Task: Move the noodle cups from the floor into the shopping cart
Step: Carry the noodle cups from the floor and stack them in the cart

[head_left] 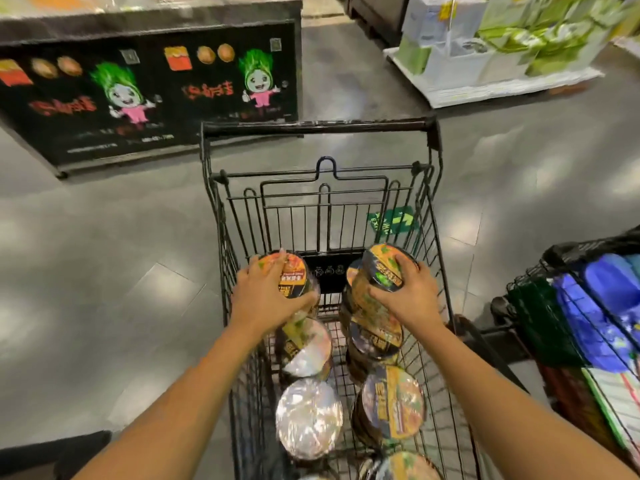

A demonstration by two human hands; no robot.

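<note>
Both forearms (194, 393) stretch over the shopping cart (318, 128), left hand (263, 296) curled round one noodle cup (292, 277) and right hand (412, 296) round a second cup (382, 268), each held over the stacked cups (391, 400) inside, so a careless release could topple those leaning piles or crush a lid.

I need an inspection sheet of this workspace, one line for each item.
Surface: grey tiled floor, no cups visible on it.
Job's things: black wire shopping cart holds several round noodle cups with printed lids.
Clutter: nothing seen.
Hands: left hand grips an orange-lidded noodle cup; right hand grips a dark-rimmed noodle cup, both near the cart's handle end.
Cables: nothing seen.
Surroundings: black display counter with cartoon print; pallet of green-white packs; second cart holding blue goods.
</note>
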